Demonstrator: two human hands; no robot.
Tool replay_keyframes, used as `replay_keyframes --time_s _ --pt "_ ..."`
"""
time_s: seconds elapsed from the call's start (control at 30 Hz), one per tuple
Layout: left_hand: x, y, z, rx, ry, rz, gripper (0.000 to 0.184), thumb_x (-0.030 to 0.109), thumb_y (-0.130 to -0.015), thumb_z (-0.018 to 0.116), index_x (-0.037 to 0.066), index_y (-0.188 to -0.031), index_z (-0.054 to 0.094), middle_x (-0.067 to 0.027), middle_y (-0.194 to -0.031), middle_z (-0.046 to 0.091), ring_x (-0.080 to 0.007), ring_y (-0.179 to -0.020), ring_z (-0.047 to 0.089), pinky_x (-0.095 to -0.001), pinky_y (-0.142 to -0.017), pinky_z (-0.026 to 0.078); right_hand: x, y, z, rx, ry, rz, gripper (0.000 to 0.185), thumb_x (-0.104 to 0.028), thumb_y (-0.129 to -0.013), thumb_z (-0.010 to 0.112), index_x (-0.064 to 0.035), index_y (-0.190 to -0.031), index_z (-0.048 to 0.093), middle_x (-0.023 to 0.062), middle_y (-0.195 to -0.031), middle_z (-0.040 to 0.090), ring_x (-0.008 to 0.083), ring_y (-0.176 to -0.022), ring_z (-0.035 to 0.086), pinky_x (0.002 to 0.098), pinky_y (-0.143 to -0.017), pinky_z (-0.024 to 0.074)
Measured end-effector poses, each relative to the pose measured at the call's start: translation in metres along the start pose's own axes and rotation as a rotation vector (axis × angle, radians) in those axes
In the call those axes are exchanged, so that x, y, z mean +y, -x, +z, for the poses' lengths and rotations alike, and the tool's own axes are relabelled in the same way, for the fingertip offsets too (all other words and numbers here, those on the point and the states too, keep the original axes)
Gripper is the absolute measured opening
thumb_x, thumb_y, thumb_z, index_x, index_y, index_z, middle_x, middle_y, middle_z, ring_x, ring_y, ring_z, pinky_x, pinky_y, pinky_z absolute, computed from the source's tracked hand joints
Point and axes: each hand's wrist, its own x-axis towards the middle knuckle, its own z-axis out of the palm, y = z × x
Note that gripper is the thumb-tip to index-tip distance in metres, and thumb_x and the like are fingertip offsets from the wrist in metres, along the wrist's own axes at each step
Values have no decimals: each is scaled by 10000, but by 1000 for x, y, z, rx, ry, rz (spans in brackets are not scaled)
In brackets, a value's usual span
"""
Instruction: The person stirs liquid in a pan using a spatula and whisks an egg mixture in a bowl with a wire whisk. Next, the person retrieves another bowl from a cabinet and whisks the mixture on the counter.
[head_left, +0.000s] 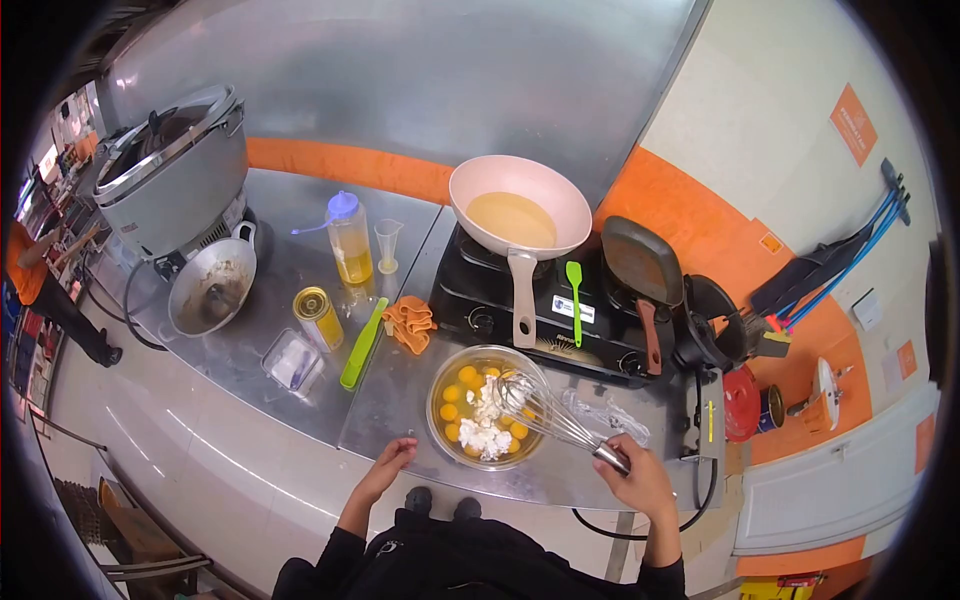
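My right hand (pixel 640 482) is wrapped round the steel handle of a balloon whisk (pixel 568 424), whose wires reach down into the bowl. The metal mixing bowl (pixel 433 430) stands near the counter's front edge. Inside it lie several whole egg yolks (pixel 451 411) in clear egg white, with clumps of white powder or cream (pixel 486 438) among them. To the left of the bowl, beyond the counter edge, my left hand (pixel 388 468) holds nothing, its fingers loosely extended and apart from the bowl.
Behind the bowl, a black gas stove (pixel 480 318) carries a pink pan (pixel 470 185) with yellowish liquid and a square pan (pixel 640 255). A green spatula (pixel 575 300), orange cloth (pixel 410 322), can (pixel 318 320), oil bottle (pixel 350 245) and plastic tub (pixel 292 362) are nearby. A person (pixel 60 280) stands far left.
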Motion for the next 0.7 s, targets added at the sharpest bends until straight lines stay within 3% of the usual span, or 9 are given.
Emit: replay_keyframes --time_s 0.1,0.2,0.3,0.4,0.7 --pt "4 2 2 -23 -27 10 353 318 -880 472 95 -1152 498 -6 -1142 456 -133 -1035 416 -275 -878 331 -4 -4 -10 48 111 -109 273 -258 -748 641 -72 -929 556 109 -685 602 290 -612 593 332 -554 452" --pt "8 3 2 -45 -38 15 346 320 -885 457 105 -1151 513 -13 -1147 440 -134 -1054 395 -272 -885 313 -2 -10 -9 -96 293 -87 281 -343 -764 606 -130 -945 584 105 -776 636 312 -716 611 397 -619 478" --pt "9 2 1 -69 -9 -6 344 323 -889 447 117 -1156 517 -25 -1161 413 -136 -1079 369 -269 -900 294 -4 -20 14 -286 386 -89 307 -386 -773 580 -144 -962 589 109 -757 632 310 -717 612 410 -629 485" --pt "10 2 -1 -86 10 -21 355 339 -894 435 122 -1164 511 -29 -1170 406 -141 -1099 349 -272 -912 278 4 -35 48 -309 386 -199 301 -379 -784 567 -148 -976 577 120 -740 627 320 -721 610 417 -631 485" --pt "3 2 -3 -90 3 2 359 336 -902 411 121 -1176 501 -41 -1177 392 -156 -1099 342 -274 -919 274 -20 -52 52 29 341 -154 314 -349 -812 545 -97 -1000 542 153 -729 622 360 -651 599 438 -586 475"
